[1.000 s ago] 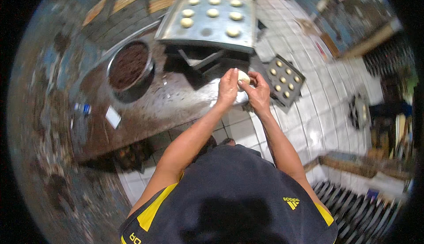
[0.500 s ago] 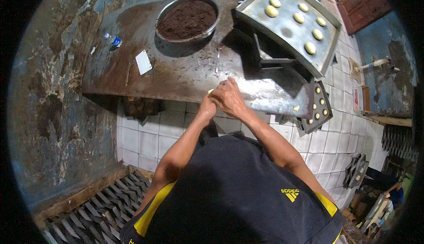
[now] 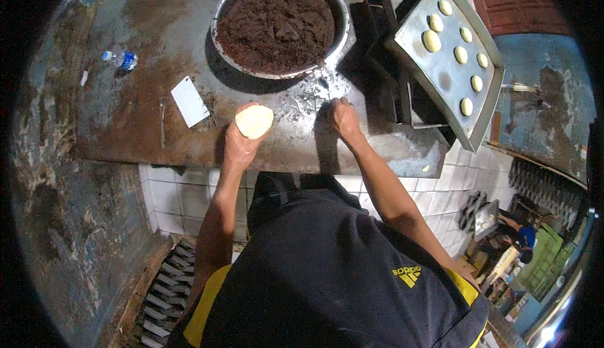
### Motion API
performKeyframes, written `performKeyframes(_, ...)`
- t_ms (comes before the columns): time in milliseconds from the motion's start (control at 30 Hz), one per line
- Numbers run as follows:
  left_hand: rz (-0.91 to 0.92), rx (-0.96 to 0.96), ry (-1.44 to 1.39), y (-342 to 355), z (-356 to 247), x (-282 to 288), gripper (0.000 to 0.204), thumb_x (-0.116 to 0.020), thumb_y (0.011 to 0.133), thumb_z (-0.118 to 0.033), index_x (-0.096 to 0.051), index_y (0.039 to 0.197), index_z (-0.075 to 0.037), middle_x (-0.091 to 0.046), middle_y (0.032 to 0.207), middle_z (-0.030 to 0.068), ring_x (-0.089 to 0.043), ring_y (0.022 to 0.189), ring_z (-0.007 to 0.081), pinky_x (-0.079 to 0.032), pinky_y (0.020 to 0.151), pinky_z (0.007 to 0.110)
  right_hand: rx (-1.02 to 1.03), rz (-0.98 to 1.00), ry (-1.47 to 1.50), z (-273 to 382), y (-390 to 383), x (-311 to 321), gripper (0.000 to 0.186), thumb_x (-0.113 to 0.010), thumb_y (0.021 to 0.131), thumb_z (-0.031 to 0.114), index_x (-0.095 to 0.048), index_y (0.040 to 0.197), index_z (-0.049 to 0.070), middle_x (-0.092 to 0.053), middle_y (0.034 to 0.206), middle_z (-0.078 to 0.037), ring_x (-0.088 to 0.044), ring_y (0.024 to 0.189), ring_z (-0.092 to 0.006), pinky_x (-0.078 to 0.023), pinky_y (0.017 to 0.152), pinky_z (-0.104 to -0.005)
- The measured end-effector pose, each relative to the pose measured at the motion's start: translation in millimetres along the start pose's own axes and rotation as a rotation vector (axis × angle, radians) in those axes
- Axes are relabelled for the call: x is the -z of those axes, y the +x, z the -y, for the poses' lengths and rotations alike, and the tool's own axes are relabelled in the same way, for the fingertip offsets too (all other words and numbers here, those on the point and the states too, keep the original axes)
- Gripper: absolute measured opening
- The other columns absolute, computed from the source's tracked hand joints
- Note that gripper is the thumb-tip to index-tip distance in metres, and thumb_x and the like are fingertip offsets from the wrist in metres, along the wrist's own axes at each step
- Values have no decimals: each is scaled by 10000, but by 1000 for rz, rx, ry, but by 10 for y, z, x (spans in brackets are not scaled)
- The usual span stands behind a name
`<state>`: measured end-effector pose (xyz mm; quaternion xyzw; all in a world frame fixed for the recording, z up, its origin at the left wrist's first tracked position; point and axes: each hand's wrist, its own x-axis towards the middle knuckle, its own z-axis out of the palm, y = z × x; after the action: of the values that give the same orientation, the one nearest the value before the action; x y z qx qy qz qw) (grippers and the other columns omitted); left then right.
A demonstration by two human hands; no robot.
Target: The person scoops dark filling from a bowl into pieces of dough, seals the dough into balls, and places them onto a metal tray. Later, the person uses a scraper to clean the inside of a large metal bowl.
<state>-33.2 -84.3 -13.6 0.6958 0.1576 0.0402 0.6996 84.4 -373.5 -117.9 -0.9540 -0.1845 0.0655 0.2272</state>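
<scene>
In my left hand [image 3: 239, 143] lies a flattened round of pale yellow dough [image 3: 254, 122], facing up over the table's near edge. My right hand [image 3: 345, 121] is closed above the table, to the right of the dough; what its fingers hold, if anything, is too small to make out. Beyond both hands stands a large round metal bowl [image 3: 216, 39] filled with dark brown crumbly filling [image 3: 277, 27]. On the right, a metal tray [image 3: 434, 90] carries several smooth pale dough balls [image 3: 461, 55], spaced apart.
The tray rests tilted on stacked dark metal trays [image 3: 402, 84]. A white card [image 3: 190, 102] and a small plastic bottle [image 3: 121, 60] lie on the worn metal table [image 3: 126, 121] at left. A stained wall [image 3: 56, 222] borders the left side. Racks and a person [image 3: 525, 235] show far right.
My hands were together over the dough and are now apart. The left holds the dough opened flat; the right has reached right. The view has shifted closer to the bowl.
</scene>
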Motion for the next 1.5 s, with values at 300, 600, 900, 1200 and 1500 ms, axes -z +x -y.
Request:
performKeyframes(300,-49,-20,191,119,89,241,668,-788,806,42,-517,1407,-69,-625,1287,80,-642,1083,161,-516,975,308,-220,216,94,302,-133,93,287,-597,915,210,-712,1136,67,-690,975,-263,-672,881,-461,-535,775,-515)
performKeyframes(600,-243,-92,54,-467,29,251,556,-816,809,6,-553,1298,-35,-657,1211,78,-645,1068,151,-517,952,290,-179,193,165,294,357,251,289,-551,910,214,-724,1046,26,-707,915,-255,-713,871,-392,-532,785,-469)
performKeyframes(900,-245,-96,-40,-1322,24,98,371,-709,893,29,-553,1228,4,-675,1166,103,-634,1105,172,-484,992,318,59,124,214,-92,757,-114,296,-595,858,255,-745,959,19,-723,909,-237,-714,843,-372,-546,784,-466)
performKeyframes(1200,-443,51,153,-1942,15,195,433,-718,866,12,-530,1254,-21,-661,1179,122,-635,1098,203,-493,988,336,-37,-38,108,-629,704,600,335,-575,856,265,-758,1053,65,-711,1011,-243,-699,963,-412,-550,894,-466)
performKeyframes(1500,-250,-4,12,-1030,301,382,392,-727,892,24,-569,1244,-43,-665,1165,75,-628,1083,157,-497,960,298,-107,586,525,655,-10,-210,216,-576,878,103,-760,945,13,-723,803,-76,-642,737,-193,-513,694,-347)
